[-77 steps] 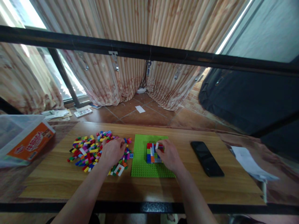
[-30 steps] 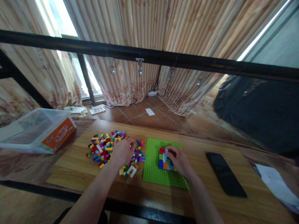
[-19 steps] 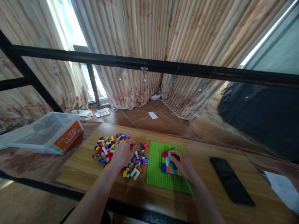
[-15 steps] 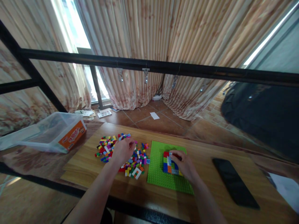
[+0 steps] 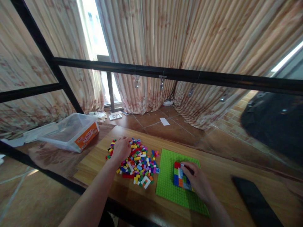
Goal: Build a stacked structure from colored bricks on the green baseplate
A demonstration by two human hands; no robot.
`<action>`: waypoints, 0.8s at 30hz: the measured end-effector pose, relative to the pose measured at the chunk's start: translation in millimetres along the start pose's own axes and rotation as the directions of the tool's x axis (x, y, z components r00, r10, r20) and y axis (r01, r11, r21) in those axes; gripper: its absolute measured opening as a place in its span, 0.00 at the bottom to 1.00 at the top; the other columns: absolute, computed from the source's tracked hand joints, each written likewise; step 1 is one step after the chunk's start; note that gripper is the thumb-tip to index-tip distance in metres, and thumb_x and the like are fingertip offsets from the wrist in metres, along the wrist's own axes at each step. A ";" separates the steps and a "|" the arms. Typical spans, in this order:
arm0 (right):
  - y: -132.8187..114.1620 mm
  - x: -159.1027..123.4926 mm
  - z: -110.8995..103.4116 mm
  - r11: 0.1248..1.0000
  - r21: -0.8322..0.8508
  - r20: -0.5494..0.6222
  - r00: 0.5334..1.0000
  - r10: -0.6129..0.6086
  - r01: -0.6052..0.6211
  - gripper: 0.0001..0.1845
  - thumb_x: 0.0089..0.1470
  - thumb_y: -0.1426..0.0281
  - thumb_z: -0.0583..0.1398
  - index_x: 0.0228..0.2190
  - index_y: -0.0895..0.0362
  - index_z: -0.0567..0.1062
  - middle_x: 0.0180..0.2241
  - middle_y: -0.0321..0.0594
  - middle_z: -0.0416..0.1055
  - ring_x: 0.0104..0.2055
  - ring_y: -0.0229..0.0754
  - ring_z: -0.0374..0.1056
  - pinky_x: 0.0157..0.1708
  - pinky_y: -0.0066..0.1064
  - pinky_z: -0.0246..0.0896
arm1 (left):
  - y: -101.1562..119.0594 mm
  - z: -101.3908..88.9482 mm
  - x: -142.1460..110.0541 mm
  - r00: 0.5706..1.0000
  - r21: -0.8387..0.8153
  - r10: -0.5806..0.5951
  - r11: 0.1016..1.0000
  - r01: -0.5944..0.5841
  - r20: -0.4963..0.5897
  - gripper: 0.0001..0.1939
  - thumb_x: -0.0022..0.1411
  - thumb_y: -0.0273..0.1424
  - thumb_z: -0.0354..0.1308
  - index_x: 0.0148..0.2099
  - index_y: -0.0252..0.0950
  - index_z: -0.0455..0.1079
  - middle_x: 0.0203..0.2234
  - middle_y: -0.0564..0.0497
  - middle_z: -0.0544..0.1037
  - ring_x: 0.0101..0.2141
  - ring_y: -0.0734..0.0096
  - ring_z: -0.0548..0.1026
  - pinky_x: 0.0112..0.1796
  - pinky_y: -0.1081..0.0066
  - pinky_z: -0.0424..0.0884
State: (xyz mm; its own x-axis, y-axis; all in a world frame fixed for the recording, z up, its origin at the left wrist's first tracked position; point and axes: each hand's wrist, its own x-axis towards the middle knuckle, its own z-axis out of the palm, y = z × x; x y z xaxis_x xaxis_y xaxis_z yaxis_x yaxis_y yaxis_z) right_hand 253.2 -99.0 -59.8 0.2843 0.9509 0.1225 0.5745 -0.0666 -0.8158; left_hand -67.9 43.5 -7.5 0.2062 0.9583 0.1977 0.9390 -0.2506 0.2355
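Note:
A pile of small coloured bricks lies on the wooden table. My left hand rests on the pile's far left part, fingers curled down among the bricks; what they hold is hidden. To the right lies a green baseplate with a block of mixed-colour bricks built on it. My right hand lies on the right side of that block, fingers bent and pressing on its top edge.
A clear plastic box with an orange label stands off the table's left end. A black phone lies at the right. A black metal rail crosses in front of curtains. Tiled floor lies beyond the table.
The view has swung left and tilted. My left hand has slid from the pile's right side to its far left part. My right hand stays on the built block.

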 end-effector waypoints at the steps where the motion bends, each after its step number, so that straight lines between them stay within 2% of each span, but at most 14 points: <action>1: 0.2 -0.1 0.0 1.000 -0.007 0.006 1.000 0.000 0.000 0.22 0.53 0.51 0.57 0.37 0.55 0.79 0.42 0.47 0.75 0.45 0.51 0.70 0.49 0.43 0.62 | 0.3 2.1 0.4 1.000 0.009 0.013 1.000 -0.013 -0.008 0.17 0.60 0.24 0.47 0.46 0.36 0.74 0.42 0.42 0.78 0.44 0.59 0.74 0.49 0.63 0.64; 10: 1.7 -2.1 -0.9 0.999 -0.039 0.001 1.000 0.012 -0.012 0.23 0.52 0.50 0.58 0.38 0.54 0.79 0.43 0.46 0.75 0.46 0.51 0.69 0.49 0.43 0.62 | 3.6 7.1 1.4 0.999 0.052 -0.045 0.998 0.044 0.030 0.13 0.58 0.27 0.51 0.42 0.36 0.75 0.38 0.41 0.78 0.44 0.54 0.73 0.46 0.60 0.64; 19: -3.5 -2.0 -1.6 0.999 -0.053 0.009 1.000 0.006 -0.006 0.20 0.53 0.53 0.57 0.38 0.54 0.79 0.42 0.45 0.76 0.46 0.50 0.70 0.48 0.42 0.63 | 5.9 -6.0 -2.5 0.996 0.066 -0.085 0.994 0.083 0.033 0.13 0.59 0.29 0.50 0.42 0.38 0.75 0.39 0.42 0.79 0.44 0.51 0.73 0.44 0.58 0.65; 21: -5.2 -1.5 -1.0 0.998 -0.060 -0.001 1.000 0.017 -0.017 0.20 0.54 0.54 0.56 0.38 0.54 0.79 0.42 0.45 0.76 0.45 0.50 0.70 0.47 0.42 0.63 | 3.0 -11.8 -2.4 0.997 0.009 -0.074 0.997 0.074 0.029 0.13 0.59 0.30 0.50 0.42 0.37 0.75 0.38 0.43 0.80 0.43 0.54 0.74 0.43 0.61 0.66; 24: -10.0 -1.0 -0.3 0.995 -0.086 -0.089 0.995 0.033 -0.041 0.22 0.55 0.54 0.54 0.40 0.57 0.78 0.41 0.47 0.76 0.44 0.51 0.71 0.46 0.43 0.64 | 0.4 -18.3 -1.6 0.998 -0.205 -0.024 0.978 0.034 0.053 0.12 0.60 0.31 0.51 0.41 0.35 0.74 0.34 0.45 0.81 0.37 0.61 0.76 0.39 0.67 0.68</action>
State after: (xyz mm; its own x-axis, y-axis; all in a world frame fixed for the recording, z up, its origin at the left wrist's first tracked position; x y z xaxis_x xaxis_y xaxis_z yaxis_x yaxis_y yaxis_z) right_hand 247.3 -99.4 -51.6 0.3707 0.9173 0.1453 0.6265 -0.1315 -0.7683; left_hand -72.9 39.4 9.7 0.1977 0.9700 0.1416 0.8691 -0.2402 0.4323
